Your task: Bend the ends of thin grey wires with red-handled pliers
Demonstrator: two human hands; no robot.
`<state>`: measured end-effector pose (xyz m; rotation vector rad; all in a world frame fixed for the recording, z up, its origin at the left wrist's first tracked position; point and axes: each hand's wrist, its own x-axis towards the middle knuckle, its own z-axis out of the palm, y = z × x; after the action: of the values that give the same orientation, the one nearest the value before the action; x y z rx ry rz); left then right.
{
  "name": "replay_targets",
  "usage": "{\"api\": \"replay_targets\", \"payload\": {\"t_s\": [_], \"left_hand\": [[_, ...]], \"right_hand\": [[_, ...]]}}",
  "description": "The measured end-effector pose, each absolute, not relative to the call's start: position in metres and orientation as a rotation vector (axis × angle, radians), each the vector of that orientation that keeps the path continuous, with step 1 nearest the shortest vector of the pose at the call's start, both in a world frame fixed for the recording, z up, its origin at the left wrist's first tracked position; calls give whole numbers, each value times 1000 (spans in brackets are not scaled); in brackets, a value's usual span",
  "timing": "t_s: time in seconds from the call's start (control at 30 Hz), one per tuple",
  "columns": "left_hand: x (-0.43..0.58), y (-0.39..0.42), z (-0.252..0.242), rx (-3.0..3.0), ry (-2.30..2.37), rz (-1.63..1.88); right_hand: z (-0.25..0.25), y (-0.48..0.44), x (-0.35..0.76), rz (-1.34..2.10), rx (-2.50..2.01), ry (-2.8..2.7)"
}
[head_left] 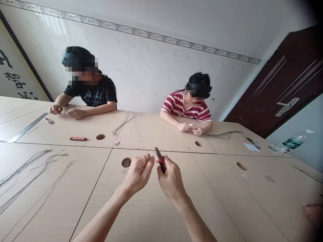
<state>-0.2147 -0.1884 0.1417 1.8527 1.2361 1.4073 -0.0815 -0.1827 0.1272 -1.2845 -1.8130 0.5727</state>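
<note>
Over the middle of the worktop (108, 174), clasping pliers (160, 159) in the right hand (169, 176), with fingers clamped on the red handles and the tip pointing away. Just beside, keeping the left hand (141, 169) closed in a fist; cannot tell the content. Between fist and pliers tip, a thin strand (154, 154), too fine to tell any contact with the pliers. Just beyond the left hand, a round hole (126, 162). Toward the left edge, bundles of wires (27, 166). By the right edge, one more bundle (306, 172). Farther, left of the middle, a small red-black box (78, 138). Also at the right edge, a bottle (294, 142); nearer to the far right corner, a pen (252, 142) beside paper (251, 148). Toward the far left corner, a ruler (27, 128), laid aslant. Along the far edge, a co-worker in black (94, 89) and, more to the right, a co-worker in stripes (186, 104). Behind, a tiled wall (136, 60) and a dark door (277, 87).
</note>
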Motion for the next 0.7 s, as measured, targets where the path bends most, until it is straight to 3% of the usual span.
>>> {"api": "replay_targets", "payload": {"t_s": [0.7], "left_hand": [[-234,-195,132,1788,1339,1381]], "right_hand": [[127,-192,-92,680,-1200,-1801]]}}
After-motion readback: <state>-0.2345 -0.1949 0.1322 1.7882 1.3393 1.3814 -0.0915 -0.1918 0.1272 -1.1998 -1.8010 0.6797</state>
